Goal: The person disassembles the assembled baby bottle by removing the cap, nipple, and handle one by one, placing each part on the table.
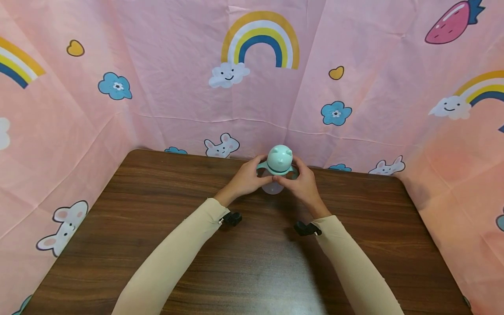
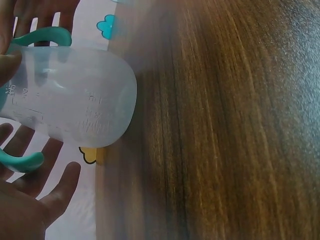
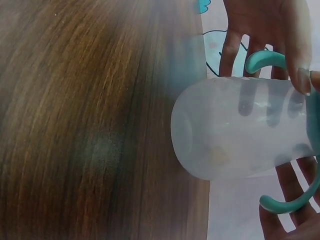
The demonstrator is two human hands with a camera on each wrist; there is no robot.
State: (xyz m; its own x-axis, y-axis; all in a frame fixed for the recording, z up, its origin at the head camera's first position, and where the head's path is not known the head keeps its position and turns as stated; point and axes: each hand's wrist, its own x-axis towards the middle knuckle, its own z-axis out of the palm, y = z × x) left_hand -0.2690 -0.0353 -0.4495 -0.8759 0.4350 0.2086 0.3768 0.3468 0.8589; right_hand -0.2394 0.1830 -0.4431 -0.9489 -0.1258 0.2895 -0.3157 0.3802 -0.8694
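Note:
A sippy bottle [image 1: 273,187] with a translucent body, mint-green cap [image 1: 280,158] and two side handles is held upright near the table's far edge. My left hand [image 1: 247,177] grips its left side, and my right hand [image 1: 302,180] grips the right. Both thumbs lie along the front below the cap, tips close together, while the other fingers reach behind. Raised measuring marks show on the body [image 2: 75,100] in the left wrist view. A curved green handle [image 3: 290,205] passes by my right fingers in the right wrist view. Whether the base touches the table cannot be told.
The brown wood-grain table [image 1: 236,262] spreads in front of me. A pink cloth [image 1: 177,87] printed with rainbows, rabbits and flowers hangs behind it and on both sides, close past the bottle. Small black devices [image 1: 232,218] sit at both sleeve cuffs.

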